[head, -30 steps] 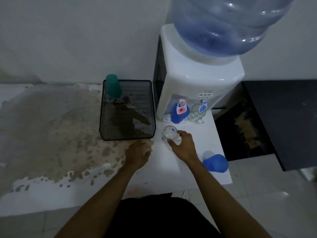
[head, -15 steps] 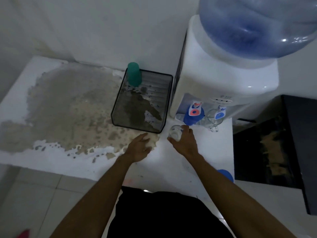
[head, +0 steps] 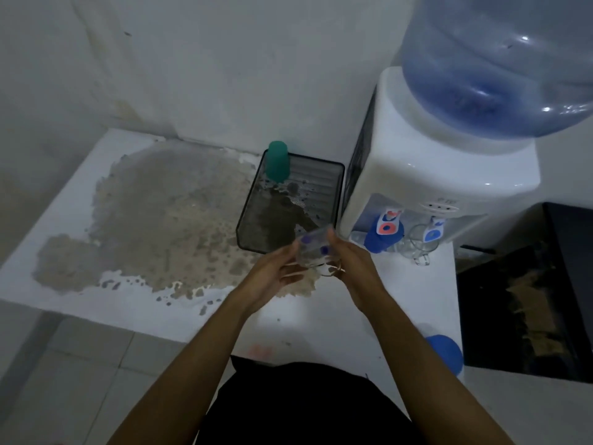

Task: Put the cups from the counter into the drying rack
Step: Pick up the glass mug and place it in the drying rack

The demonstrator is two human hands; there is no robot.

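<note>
A clear glass cup with blue dots (head: 313, 247) is lifted off the counter and tilted, held between my left hand (head: 276, 271) and my right hand (head: 351, 264), just in front of the black mesh drying rack (head: 250, 226). A green cup (head: 277, 162) stands upside down in the rack's far left corner. A blue cup (head: 382, 234) and a clear glass mug (head: 420, 244) sit under the dispenser taps. Another blue cup (head: 444, 353) lies at the counter's near right edge.
A white water dispenser (head: 426, 175) with a big blue bottle (head: 500, 59) stands right of the rack. The white counter (head: 64, 226) has a large worn brown patch. A dark cabinet (head: 529, 284) lies to the right.
My right hand lifted the glass cup off the counter and tilted it. My left hand rose from the counter and joined it on the cup. The view shifted to the left.
</note>
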